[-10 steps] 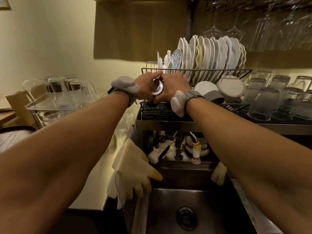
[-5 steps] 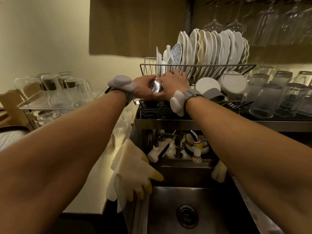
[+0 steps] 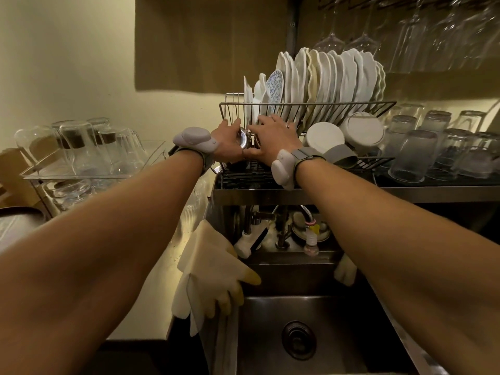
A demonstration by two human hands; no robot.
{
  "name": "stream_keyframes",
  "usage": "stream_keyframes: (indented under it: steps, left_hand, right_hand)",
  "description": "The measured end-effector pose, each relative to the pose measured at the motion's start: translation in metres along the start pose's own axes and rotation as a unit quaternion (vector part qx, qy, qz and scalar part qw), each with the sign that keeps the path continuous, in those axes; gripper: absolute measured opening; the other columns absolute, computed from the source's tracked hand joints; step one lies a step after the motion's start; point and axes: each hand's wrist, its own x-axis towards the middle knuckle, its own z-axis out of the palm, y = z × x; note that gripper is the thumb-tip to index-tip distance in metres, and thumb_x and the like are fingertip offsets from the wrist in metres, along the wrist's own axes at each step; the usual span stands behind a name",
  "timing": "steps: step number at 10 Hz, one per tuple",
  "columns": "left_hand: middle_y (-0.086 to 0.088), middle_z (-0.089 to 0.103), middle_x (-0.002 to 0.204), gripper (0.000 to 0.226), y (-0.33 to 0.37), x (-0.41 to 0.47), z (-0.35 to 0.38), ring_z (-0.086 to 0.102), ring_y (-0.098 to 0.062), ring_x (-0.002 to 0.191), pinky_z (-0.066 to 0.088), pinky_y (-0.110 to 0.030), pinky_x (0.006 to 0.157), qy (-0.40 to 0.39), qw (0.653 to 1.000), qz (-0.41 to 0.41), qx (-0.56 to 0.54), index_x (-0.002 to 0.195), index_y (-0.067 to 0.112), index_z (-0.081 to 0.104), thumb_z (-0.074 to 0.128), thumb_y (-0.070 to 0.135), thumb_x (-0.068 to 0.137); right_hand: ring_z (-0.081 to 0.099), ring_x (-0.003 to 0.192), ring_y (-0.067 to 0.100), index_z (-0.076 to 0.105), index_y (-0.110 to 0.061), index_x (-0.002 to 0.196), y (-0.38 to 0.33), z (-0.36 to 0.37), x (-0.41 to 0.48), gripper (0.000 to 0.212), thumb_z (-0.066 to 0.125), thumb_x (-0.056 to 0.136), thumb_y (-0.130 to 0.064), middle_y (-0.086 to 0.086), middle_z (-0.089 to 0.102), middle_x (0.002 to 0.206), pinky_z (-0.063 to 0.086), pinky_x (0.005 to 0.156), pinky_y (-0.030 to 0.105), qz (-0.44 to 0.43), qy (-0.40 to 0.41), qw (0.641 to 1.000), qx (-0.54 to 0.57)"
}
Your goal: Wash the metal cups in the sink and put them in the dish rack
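"What's nearest to you?"

"The sink (image 3: 351, 320), right below me. A pale rubber glove (image 3: 213, 274) is draped over its left rim, next to the table (image 3: 151, 266)."

"And your hands?"

"I've got both arms stretched out above the sink. My left hand (image 3: 227, 143) has its fingers (image 3: 231, 124) curled round the left side of the metal cup (image 3: 244, 138). My right hand (image 3: 274, 144) pinches the other side between thumb and forefinger, with the rest of its fingers spread."

"Where's the cup?"

"Tipped on its side at the front left corner of the dish rack (image 3: 308, 105), just under the top rail. I can't tell whether it touches the wires."

"Further back?"

"White plates (image 3: 332, 74) stand on edge in the rack, and there are upturned glasses (image 3: 411, 155) to its right."
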Motion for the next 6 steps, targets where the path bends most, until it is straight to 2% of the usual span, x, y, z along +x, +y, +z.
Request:
stream_keyframes:
  steps: [1, 3, 5, 6]
  left_hand:
    - [-0.023, 0.026, 0.147, 0.096, 0.0, 0.002, 0.001, 0.035, -0.041, 0.134, 0.036, -0.046, 0.11, -0.002, 1.0, -0.009, 0.015, 0.149, 0.01, 0.015, 0.067, 0.052, 0.079]
    - [-0.022, 0.04, 0.129, 0.072, -0.002, 0.002, -0.002, 0.048, -0.041, 0.116, 0.044, -0.05, 0.099, 0.012, 1.0, -0.004, 0.023, 0.137, 0.008, 0.032, 0.066, 0.039, 0.082]
    - [-0.023, 0.022, 0.151, 0.086, 0.006, -0.001, -0.005, 0.028, -0.04, 0.139, 0.031, -0.045, 0.114, 0.017, 0.999, -0.007, 0.036, 0.152, 0.011, 0.012, 0.064, 0.029, 0.085]
    - [-0.022, 0.023, 0.151, 0.084, 0.017, -0.009, -0.006, 0.027, -0.04, 0.14, 0.032, -0.045, 0.113, 0.036, 0.999, 0.007, 0.022, 0.152, 0.016, 0.017, 0.064, 0.027, 0.083]
  right_hand:
    - [0.02, 0.142, 0.029, 0.043, -0.025, 0.138, 0.003, 0.002, 0.0, 0.064, 0.061, 0.084, -0.052, 0.006, 0.032, 0.149, 0.024, 0.107, 0.056, 0.0, -0.001, 1.0, -0.002]
    - [0.018, 0.143, 0.03, 0.043, -0.025, 0.138, 0.001, 0.001, -0.002, 0.063, 0.06, 0.084, -0.052, 0.006, 0.03, 0.15, 0.023, 0.108, 0.058, 0.004, 0.005, 1.0, -0.004]
    - [0.022, 0.14, 0.029, 0.044, -0.024, 0.139, 0.002, -0.008, -0.01, 0.061, 0.06, 0.086, -0.05, 0.005, 0.034, 0.148, 0.025, 0.107, 0.055, 0.005, -0.001, 1.0, -0.003]
    - [0.025, 0.139, 0.028, 0.041, -0.026, 0.14, 0.01, -0.017, -0.023, 0.061, 0.059, 0.087, -0.05, 0.003, 0.035, 0.148, 0.025, 0.107, 0.054, 0.001, 0.009, 1.0, 0.006]
